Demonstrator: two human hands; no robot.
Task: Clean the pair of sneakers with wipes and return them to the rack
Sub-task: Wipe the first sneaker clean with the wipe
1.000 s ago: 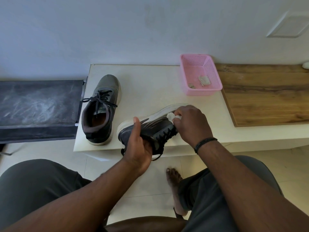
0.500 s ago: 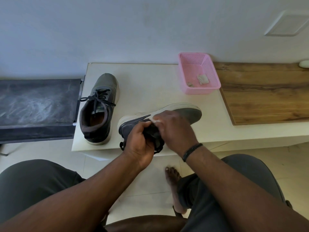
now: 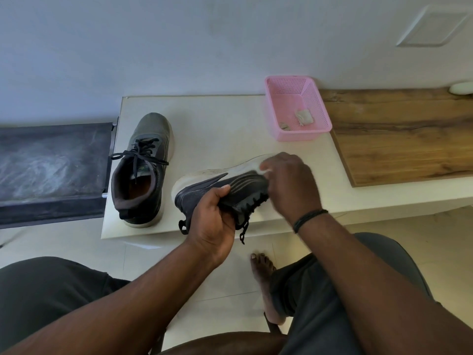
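— Where's the sneaker [image 3: 204, 190]?
— On its side on the worktop [image 3: 220, 124], heel clamped in the left hand [image 3: 213, 221] grip.
— The right hand [image 3: 289, 183]?
— Pinching a wipe [image 3: 265, 171] against the sole, toe-ward of that grip.

— Anywhere to pass on that white table [image 3: 217, 119]?
— Bare strip at twelve o'clock, between the upright sneaker [image 3: 143, 170] at ten and the pink basket [image 3: 297, 108] at one.
— Nearer?
— The held sneaker [image 3: 220, 193] and both hands block it.
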